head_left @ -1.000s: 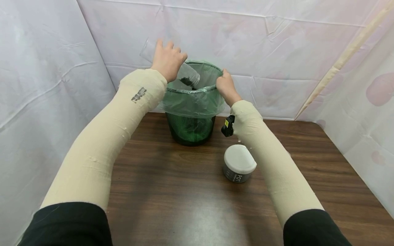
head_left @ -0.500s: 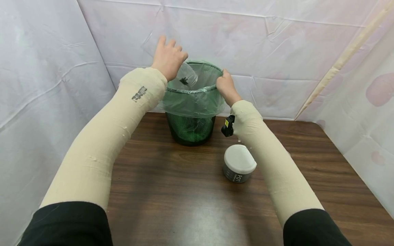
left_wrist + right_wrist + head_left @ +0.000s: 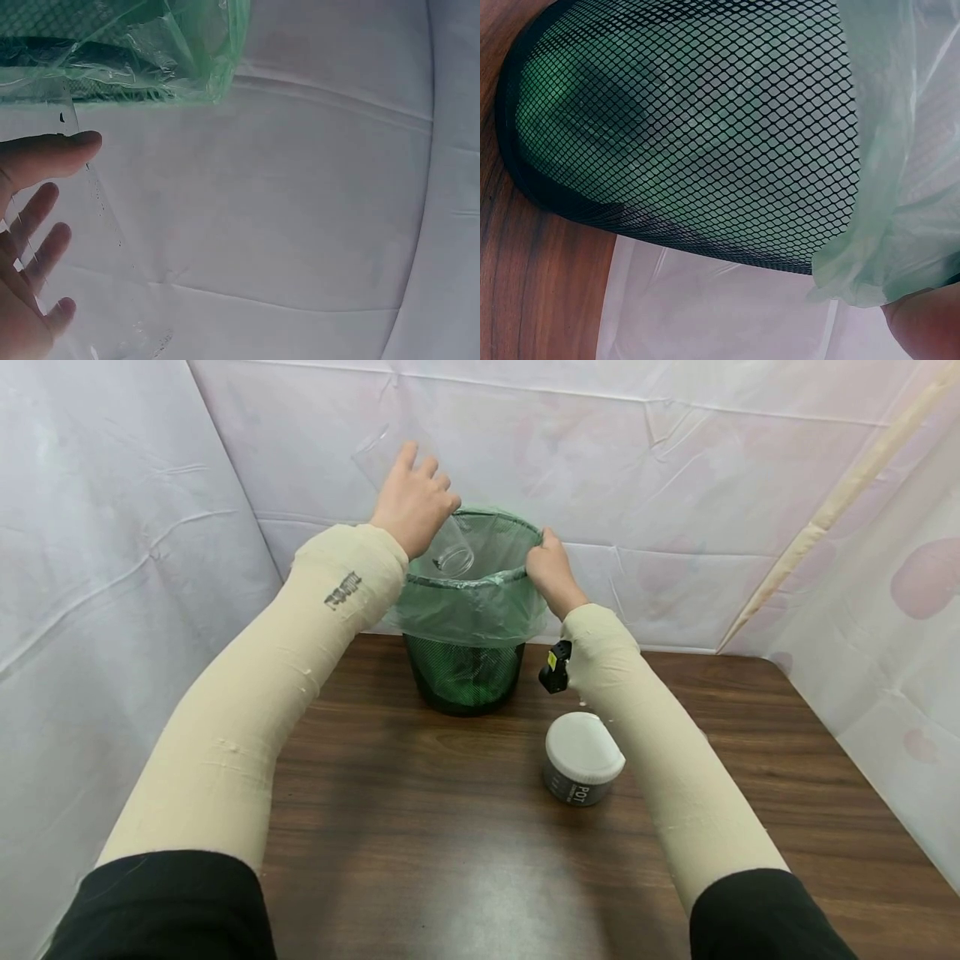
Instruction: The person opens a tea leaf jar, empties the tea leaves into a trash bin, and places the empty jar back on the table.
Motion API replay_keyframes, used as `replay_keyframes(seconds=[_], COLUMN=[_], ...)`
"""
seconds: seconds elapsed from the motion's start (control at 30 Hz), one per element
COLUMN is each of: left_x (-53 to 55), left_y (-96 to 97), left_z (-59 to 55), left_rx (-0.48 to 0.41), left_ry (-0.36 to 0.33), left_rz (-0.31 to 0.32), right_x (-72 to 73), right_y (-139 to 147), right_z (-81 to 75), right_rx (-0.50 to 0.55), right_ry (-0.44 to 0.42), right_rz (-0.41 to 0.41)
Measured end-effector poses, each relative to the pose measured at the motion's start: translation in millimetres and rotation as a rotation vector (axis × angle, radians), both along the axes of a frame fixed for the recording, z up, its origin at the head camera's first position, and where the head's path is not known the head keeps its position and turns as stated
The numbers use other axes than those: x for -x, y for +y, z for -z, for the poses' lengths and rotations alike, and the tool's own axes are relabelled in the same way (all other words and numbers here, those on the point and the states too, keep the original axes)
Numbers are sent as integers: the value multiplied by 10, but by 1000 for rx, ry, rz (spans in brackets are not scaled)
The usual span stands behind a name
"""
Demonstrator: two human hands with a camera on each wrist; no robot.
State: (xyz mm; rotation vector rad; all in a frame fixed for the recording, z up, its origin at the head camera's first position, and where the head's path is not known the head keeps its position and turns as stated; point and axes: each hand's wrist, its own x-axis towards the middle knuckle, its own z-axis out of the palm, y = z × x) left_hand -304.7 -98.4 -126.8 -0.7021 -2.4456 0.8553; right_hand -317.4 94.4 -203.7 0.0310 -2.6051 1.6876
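Observation:
My left hand (image 3: 416, 508) grips a clear see-through cup (image 3: 456, 558), tilted steeply with its mouth down inside a black mesh wastebasket (image 3: 465, 677). A few dark specks cling inside the cup near its mouth. In the left wrist view, the thumb (image 3: 64, 154) and fingers wrap the cup (image 3: 112, 240), which has small dark bits on its wall. A green plastic bag (image 3: 472, 614) lines the basket and folds over its rim. At the rim's right side, my right hand (image 3: 553, 572) grips the bag and edge. Through the mesh, the right wrist view shows a dark patch (image 3: 604, 101) low in the basket.
A dark jar with a white lid (image 3: 585, 750), lettered "POT", stands on the brown wooden table (image 3: 420, 827) by the right forearm. A pale curtain (image 3: 675, 485) hangs behind the basket and along both sides. A small black device (image 3: 555, 667) sits under the right wrist.
The cup has tipped more steeply, its base rising, and its dark contents have dwindled to a few specks. The left hand has turned slightly upward; the right hand has stayed still.

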Motion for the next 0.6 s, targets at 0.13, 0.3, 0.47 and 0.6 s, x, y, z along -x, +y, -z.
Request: replay_keyframes(seconds=[0.13, 0.3, 0.47, 0.6], left_x=[4, 12, 11, 10], left_y=[10, 6, 0, 2], left_z=[2, 10, 10, 9], left_rx=[73, 80, 78, 61], left_ry=[-2, 0, 27, 9], left_rz=[1, 5, 6, 1], right_x=[-8, -23, -18, -7], right_y=[-6, -9, -2, 6], right_z=[-1, 0, 6, 7], right_rx=[0, 6, 3, 1], right_ry=[-2, 0, 2, -1], right_rz=[0, -6, -7, -2])
